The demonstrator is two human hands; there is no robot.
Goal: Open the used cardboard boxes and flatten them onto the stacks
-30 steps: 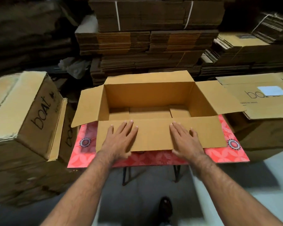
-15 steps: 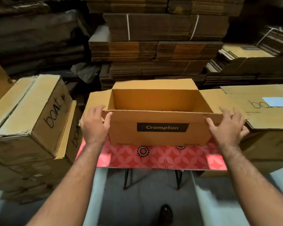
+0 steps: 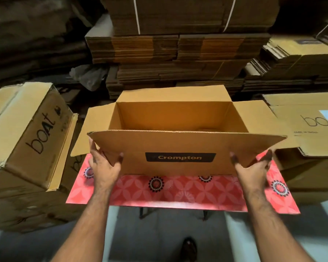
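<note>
An open Crompton box point(image 3: 180, 140) is seen from above, w/ all four top flaps spread outward, at the centre of a red patterned surface point(image 3: 178, 191). Its near long flap, printed w/ a black label, is tipped toward the viewer and gripped at both ends, probably so the box can be lifted or turned for collapsing; whether its base is fully down on the surface cannot be told.

The left hand point(image 3: 104, 167) is clamped on the flap's left end, thumb on the printed face, fingers point(image 3: 92, 146) wrapped behind the edge. The right hand point(image 3: 254, 167) is clamped on the right end likewise, thumb in front, the other fingers tucked behind the flap's end. Both forearms are extended forward and slightly outward, wrists raised.

Closed boat boxes point(image 3: 27, 133) are piled at left, just beside the surface. Another boat box point(image 3: 311, 129) lies at right, its flap near the Crompton box's right flap. Behind, tall stacks of flattened cardboard point(image 3: 178, 53) are strapped in bundles, i.e. the likely destination. A shoe point(image 3: 189, 246) is visible on the floor below.
</note>
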